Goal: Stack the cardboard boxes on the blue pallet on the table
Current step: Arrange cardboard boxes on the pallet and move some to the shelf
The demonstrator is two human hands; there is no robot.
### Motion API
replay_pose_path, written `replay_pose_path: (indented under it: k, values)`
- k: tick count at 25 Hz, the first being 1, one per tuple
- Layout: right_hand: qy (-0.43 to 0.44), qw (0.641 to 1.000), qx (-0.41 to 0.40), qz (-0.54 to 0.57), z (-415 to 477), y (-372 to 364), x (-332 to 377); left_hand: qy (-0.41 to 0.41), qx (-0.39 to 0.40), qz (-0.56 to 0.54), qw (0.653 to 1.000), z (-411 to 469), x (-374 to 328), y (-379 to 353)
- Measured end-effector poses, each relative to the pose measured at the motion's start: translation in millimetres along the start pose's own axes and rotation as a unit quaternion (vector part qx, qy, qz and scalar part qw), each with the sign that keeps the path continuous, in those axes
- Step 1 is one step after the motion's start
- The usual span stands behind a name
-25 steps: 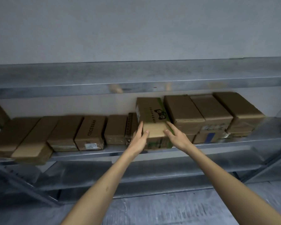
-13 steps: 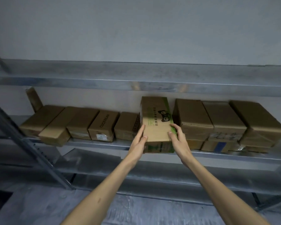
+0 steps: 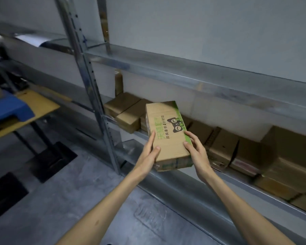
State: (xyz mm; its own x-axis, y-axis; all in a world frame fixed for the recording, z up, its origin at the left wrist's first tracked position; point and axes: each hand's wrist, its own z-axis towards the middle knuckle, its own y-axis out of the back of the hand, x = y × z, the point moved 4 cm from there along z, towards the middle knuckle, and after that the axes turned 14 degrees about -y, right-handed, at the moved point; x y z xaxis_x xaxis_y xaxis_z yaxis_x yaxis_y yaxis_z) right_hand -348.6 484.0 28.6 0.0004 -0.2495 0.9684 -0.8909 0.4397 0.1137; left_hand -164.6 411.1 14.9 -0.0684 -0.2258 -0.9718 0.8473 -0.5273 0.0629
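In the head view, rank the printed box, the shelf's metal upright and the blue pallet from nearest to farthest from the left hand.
1. The printed box, held by the left hand.
2. The metal upright, just to its left.
3. The blue pallet, far left on the table.

The cardboard box (image 3: 168, 144) is showing tan, with a green stripe along one edge, green characters, black lettering and a black cat face. The pallet (image 3: 7, 106) is showing solid blue against the yellowish desk (image 3: 41, 105). The shelved boxes (image 3: 124, 105) are showing plain brown, the shelf (image 3: 184, 73) grey metal.
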Motion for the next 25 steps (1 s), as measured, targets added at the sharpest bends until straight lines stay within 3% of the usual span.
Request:
replay_pose_path:
  k: [9, 17, 25]
  values:
    - [-0.01, 0.977, 0.208, -0.053, 20, -220, 48, -0.022, -0.258, 0.015, 0.966, -12, -4, 256]
    - [0.0, 0.919, 0.372, -0.131, 51, -409, 81, -0.017, -0.411, 0.042, 0.911, -69, 3, 481]
    - [0.02, 0.866, 0.467, -0.179, 79, -558, 102, -0.029, -0.501, 0.092, 0.86, -126, -2, 592]
